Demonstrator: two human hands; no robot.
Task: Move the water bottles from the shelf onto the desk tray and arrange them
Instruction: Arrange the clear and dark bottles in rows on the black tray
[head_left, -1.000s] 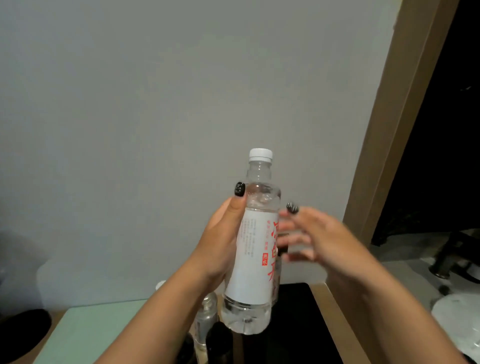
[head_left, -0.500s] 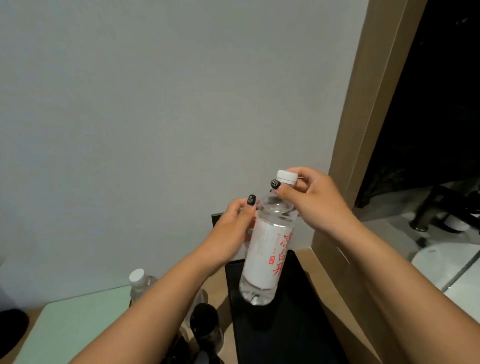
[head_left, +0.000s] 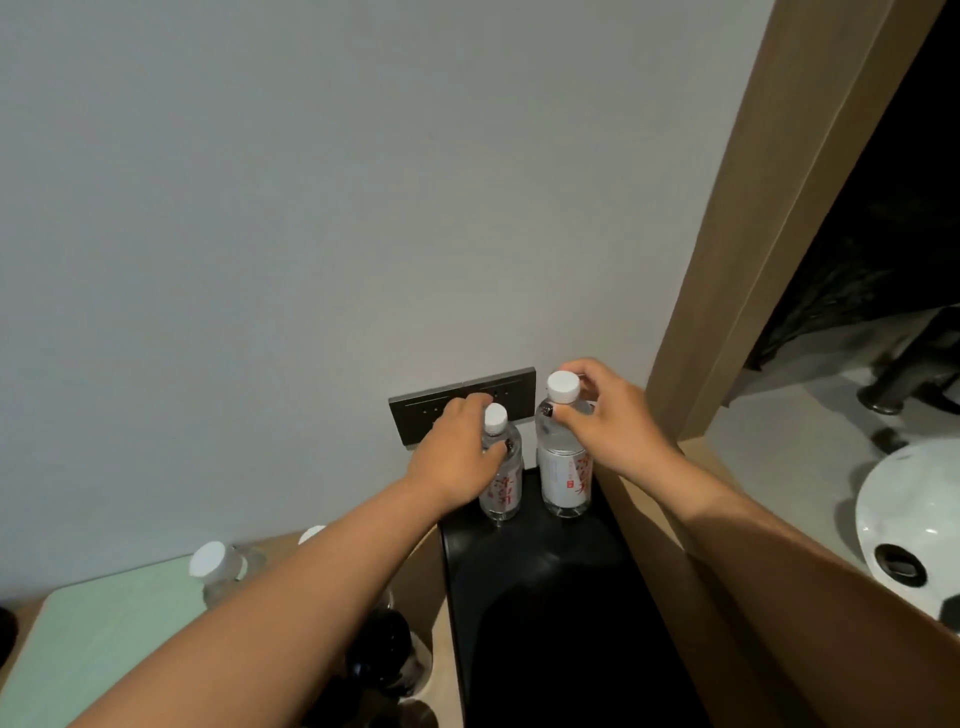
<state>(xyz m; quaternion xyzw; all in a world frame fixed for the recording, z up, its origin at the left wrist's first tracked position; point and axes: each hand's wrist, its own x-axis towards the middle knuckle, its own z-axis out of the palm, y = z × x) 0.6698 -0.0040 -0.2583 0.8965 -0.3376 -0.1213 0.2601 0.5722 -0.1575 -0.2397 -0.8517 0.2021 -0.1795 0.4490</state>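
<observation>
at the far end of the black tray (head_left: 545, 597), right against the wall, two water bottles stand upright side by side. left hand (head_left: 457, 457) is wrapped round the shoulder of the smaller-looking left bottle (head_left: 501, 480), thumb across the front, so most of its upper body is covered. right hand (head_left: 608, 421) pinches the neck of the right bottle (head_left: 563, 478) just under its white cap (head_left: 562, 386); fingers curl behind the cap. red label print is too blurry to read. a dark switch panel (head_left: 441, 410) on the wall is partly behind the left hand. lower left, two more white-capped bottles (head_left: 215, 564) peek out by the green surface (head_left: 104, 639), mostly hidden by the left forearm, plus something dark i can't make out.
</observation>
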